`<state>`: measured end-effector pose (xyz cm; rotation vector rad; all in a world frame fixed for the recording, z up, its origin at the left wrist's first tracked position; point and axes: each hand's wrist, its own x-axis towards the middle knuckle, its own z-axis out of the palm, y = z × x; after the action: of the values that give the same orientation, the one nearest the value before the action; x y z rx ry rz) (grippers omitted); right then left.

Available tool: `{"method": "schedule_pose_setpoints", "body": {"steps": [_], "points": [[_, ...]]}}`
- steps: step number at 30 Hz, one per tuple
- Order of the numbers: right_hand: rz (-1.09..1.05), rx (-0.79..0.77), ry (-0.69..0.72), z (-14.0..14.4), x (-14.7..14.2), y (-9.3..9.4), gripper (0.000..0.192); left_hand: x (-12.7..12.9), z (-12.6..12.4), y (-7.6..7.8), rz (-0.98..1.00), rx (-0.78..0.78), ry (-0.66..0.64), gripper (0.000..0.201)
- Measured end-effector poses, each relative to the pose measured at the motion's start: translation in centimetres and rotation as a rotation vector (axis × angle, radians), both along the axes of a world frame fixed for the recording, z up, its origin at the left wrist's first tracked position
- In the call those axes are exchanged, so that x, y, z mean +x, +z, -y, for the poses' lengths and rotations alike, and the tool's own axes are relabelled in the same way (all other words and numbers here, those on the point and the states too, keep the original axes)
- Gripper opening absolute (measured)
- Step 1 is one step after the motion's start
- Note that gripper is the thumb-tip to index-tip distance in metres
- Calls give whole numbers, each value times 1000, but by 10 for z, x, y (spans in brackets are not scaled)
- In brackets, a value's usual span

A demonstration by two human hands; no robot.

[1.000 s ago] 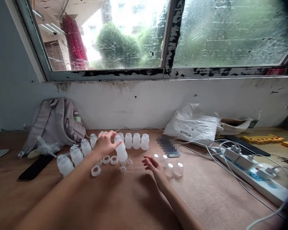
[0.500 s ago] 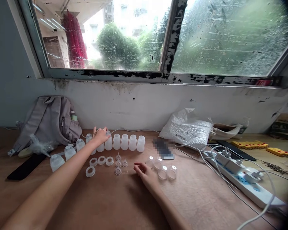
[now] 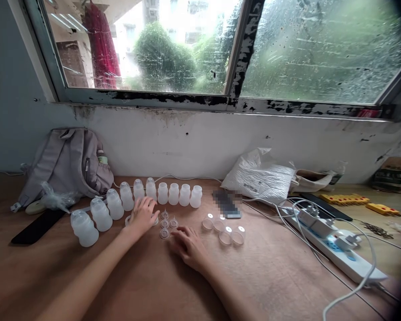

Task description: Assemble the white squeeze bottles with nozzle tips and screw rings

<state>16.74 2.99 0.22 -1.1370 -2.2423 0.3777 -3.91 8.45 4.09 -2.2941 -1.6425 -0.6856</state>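
Observation:
A row of several small translucent white bottles point(image 3: 177, 194) stands on the wooden table point(image 3: 274, 272), curving from the wall toward the near left. My left hand point(image 3: 143, 215) lies fingers apart over the white rings point(image 3: 128, 220) in front of the row and holds nothing that I can see. My right hand point(image 3: 188, 244) rests palm down on the table, just right of three small clear nipples point(image 3: 165, 224). Several clear round caps point(image 3: 225, 232) lie to the right of that hand.
A grey backpack point(image 3: 67, 166) leans at the wall on the left, with a black phone point(image 3: 36, 226) in front of it. A white plastic bag point(image 3: 260, 177), another phone point(image 3: 226, 203) and a white power strip point(image 3: 337, 250) with cables lie on the right.
My left hand set the bottle into the row, let go and came back down onto the rings. My right hand slid a little left toward the nipples.

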Motion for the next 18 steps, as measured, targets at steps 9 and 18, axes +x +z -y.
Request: {"method": "schedule_pose_setpoints", "body": {"steps": [9,18], "points": [[176,4,104,3,-12,2,41,10,32,-57,67,-15,75,29],[108,16,126,3,-12,0,38,12,38,-51,500,-34,17,33]]}}
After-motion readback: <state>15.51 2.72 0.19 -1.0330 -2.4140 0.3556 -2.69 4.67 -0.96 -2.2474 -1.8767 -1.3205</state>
